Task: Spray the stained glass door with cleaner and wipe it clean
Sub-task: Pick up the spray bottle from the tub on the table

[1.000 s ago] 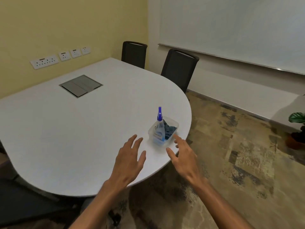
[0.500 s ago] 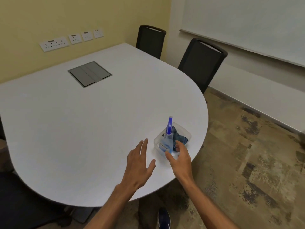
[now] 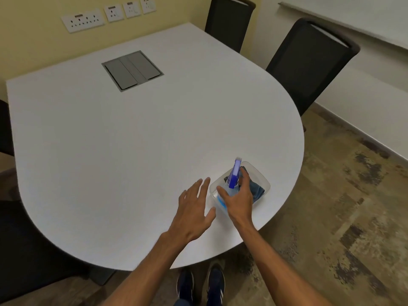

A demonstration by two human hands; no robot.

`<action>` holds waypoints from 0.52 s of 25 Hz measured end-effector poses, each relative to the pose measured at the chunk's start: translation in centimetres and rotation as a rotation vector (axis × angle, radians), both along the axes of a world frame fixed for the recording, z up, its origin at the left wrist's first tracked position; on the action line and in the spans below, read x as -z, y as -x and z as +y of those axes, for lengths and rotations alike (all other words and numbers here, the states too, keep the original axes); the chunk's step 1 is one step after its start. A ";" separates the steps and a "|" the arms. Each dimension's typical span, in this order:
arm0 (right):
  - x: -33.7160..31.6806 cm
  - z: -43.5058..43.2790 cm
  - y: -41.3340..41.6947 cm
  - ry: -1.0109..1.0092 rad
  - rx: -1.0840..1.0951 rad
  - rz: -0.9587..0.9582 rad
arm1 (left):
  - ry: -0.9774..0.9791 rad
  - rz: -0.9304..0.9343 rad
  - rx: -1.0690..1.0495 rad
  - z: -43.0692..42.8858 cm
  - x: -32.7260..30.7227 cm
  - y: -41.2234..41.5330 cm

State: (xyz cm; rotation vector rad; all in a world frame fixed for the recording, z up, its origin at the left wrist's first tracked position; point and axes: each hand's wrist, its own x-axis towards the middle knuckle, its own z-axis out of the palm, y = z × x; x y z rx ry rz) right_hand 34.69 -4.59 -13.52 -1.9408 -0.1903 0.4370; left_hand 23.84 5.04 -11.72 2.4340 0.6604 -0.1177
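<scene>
A clear spray bottle with a blue trigger head stands upright in a small clear plastic tub near the table's rounded front edge. A dark blue cloth lies crumpled in the tub behind the bottle. My right hand wraps around the bottle's body, thumb on its left and fingers behind its neck. My left hand hovers flat over the table just left of the tub, fingers spread, holding nothing. No glass door is in view.
The white table has a grey cable hatch near the yellow wall with sockets. Two black chairs stand at its far right side. Patterned carpet spreads to the right. My shoes show below the edge.
I have stepped closer to the table. My right hand reached into the tub and closed around the spray bottle. My left hand moved forward beside the tub.
</scene>
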 end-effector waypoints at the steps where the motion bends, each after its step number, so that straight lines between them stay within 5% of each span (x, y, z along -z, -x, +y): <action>1: 0.2 0.3 -0.3 -0.011 0.003 0.010 | -0.010 0.011 0.002 0.3 0.2 -0.4; 13: 1.4 1.3 -1.7 -0.103 0.064 0.002 | 0.030 0.050 -0.028 2.5 1.4 -2.8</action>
